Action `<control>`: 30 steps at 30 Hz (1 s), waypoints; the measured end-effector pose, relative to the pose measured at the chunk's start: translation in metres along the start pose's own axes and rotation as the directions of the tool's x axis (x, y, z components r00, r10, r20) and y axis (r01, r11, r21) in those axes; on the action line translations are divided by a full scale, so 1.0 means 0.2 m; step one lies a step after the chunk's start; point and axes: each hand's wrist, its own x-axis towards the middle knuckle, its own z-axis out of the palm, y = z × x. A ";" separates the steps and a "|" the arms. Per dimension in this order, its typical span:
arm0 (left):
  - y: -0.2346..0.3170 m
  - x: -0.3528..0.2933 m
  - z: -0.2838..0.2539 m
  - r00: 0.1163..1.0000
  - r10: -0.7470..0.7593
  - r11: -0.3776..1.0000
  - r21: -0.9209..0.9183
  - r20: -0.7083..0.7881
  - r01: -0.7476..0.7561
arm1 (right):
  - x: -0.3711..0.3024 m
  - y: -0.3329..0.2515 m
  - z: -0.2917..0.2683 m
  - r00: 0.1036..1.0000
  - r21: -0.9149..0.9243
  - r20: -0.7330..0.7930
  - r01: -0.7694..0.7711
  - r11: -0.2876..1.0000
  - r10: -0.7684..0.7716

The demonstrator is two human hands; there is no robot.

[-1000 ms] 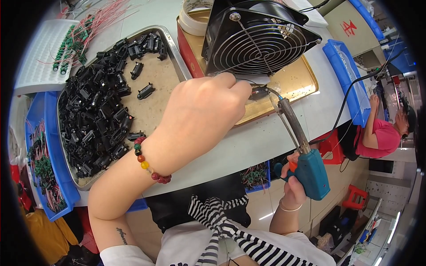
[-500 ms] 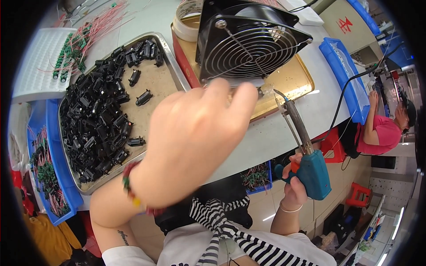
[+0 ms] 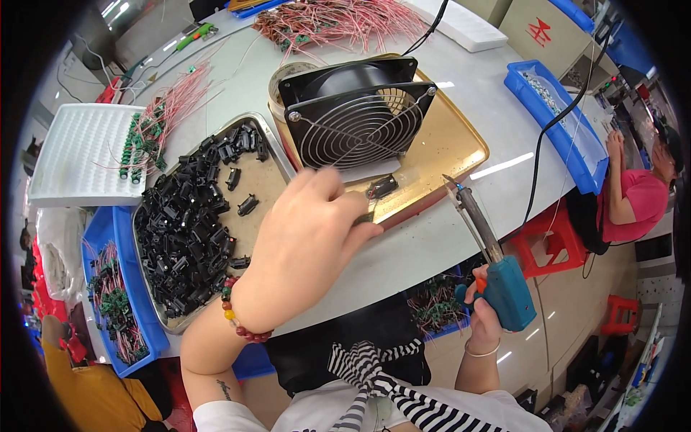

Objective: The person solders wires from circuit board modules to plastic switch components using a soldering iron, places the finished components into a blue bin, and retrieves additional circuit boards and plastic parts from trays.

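Observation:
My right hand [image 3: 484, 324] grips a teal soldering gun [image 3: 512, 291], its tip pointing up beside the right edge of a gold tray [image 3: 450, 155]. My left hand [image 3: 306, 230] is at the tray's near edge, fingers curled and thumb stretched toward the right. What its fingertips may hold is hidden. Just beyond them, a small black plastic part [image 3: 382, 186] lies on the gold tray. Behind it stands a black fan [image 3: 353, 119] with a wire guard. On the left, a metal tray [image 3: 270, 140] holds a heap of black plastic parts [image 3: 176, 223].
A white ribbed tray [image 3: 79, 155] carries green parts with pink wires [image 3: 147, 137]. More pink wires [image 3: 338, 25] lie at the back. Blue bins stand left [image 3: 147, 317] and right [image 3: 594, 173]. A black cable [image 3: 551, 129] hangs on the right, near a seated person [image 3: 633, 194].
The view has shifted. My left hand has drawn back toward me from the fan, and the black part on the gold tray now shows. My right hand still holds the soldering gun.

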 end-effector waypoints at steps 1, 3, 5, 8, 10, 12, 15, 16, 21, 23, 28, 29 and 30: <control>0.02 0.00 -0.02 0.994 0.083 0.991 0.116 -0.071 -0.074 | 0.01 0.01 0.01 1.000 0.012 0.011 0.007 1.000 -0.007; 0.08 0.00 -0.18 0.974 0.154 0.962 0.249 -0.166 -0.110 | 0.01 0.01 0.02 0.998 0.045 0.067 -0.006 0.999 0.003; 0.13 -0.06 -0.32 0.963 0.092 0.978 0.205 -0.255 -0.039 | 0.00 0.02 0.00 0.997 0.040 0.044 0.062 0.997 -0.063; 0.09 -0.17 -0.49 0.970 -0.134 0.991 -0.056 -0.205 0.125 | 0.04 0.05 -0.11 0.974 0.021 0.091 0.206 0.978 -0.207; -0.04 -0.28 -0.60 0.961 -0.250 0.961 -0.151 -0.121 0.231 | 0.04 0.04 -0.11 0.964 0.045 0.079 0.250 0.967 -0.253; -0.10 -0.37 -0.77 0.882 -0.467 0.851 -0.303 -0.059 0.430 | 0.03 0.01 -0.09 0.966 0.100 0.082 0.238 0.966 -0.247; -0.23 -0.56 -1.05 0.785 -0.606 0.784 -0.262 -0.129 0.562 | 0.04 -0.02 -0.06 0.965 0.079 0.169 0.191 0.978 -0.202; -0.31 -0.63 -1.15 0.763 -0.632 0.763 -0.279 -0.137 0.582 | 0.05 -0.02 -0.04 0.959 0.109 0.194 0.187 0.976 -0.205; -0.60 -0.89 -1.38 0.725 -0.670 0.693 -0.482 -0.156 0.536 | 0.04 -0.04 0.07 0.946 0.129 0.234 0.200 0.971 -0.226; -0.65 -0.96 -1.40 0.604 -0.751 0.635 -0.546 -0.267 0.547 | 0.03 -0.04 0.09 0.958 0.122 0.202 0.183 0.975 -0.205; -0.82 -1.20 -1.53 0.438 -0.852 0.517 -0.602 -0.289 0.609 | 0.02 -0.05 0.08 0.967 0.065 0.200 0.149 0.987 -0.159; -0.87 -1.24 -1.56 0.439 -0.849 0.522 -0.601 -0.295 0.605 | 0.02 -0.04 0.06 0.969 0.060 0.205 0.127 0.990 -0.137; -0.92 -1.28 -1.59 0.395 -0.866 0.499 -0.602 -0.308 0.623 | 0.01 -0.06 0.09 0.974 0.053 0.188 0.121 0.991 -0.129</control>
